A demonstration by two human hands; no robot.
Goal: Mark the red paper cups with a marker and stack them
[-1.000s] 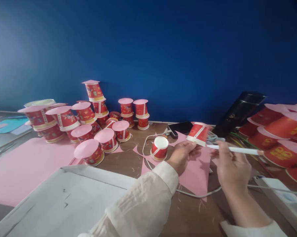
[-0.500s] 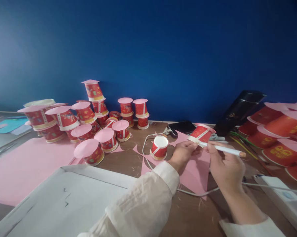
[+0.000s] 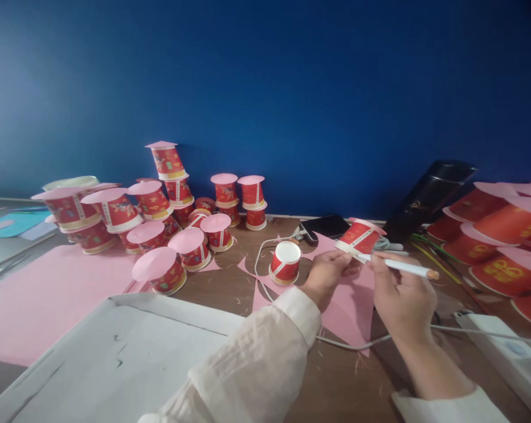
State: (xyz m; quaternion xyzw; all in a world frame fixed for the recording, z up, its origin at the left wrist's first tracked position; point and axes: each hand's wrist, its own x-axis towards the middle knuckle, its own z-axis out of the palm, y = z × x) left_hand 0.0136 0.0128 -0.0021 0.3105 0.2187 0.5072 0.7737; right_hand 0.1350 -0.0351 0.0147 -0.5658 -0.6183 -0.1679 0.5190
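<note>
My left hand point(image 3: 327, 275) grips a red paper cup point(image 3: 360, 237) by its pale rim, tilted above pink paper. A white pen point(image 3: 408, 268) with a brownish end is pinched in my right hand point(image 3: 404, 299), its tip at the cup's rim. Just left of my left hand, another red paper cup point(image 3: 284, 264) stands upside down with its white base up. Under my hands lies a pink paper sheet point(image 3: 347, 311) with curved cut edges.
Several red cups with pink paper discs point(image 3: 154, 265) are stacked at the left; larger red cups point(image 3: 506, 270) stand at the right. A black phone point(image 3: 324, 227), a black bottle point(image 3: 426, 197), a white cable point(image 3: 357, 348), a power strip point(image 3: 497, 338) and a white board point(image 3: 150, 358) lie around.
My hands, the cup and the pen hold nearly the same places. My right hand has shifted very slightly left.
</note>
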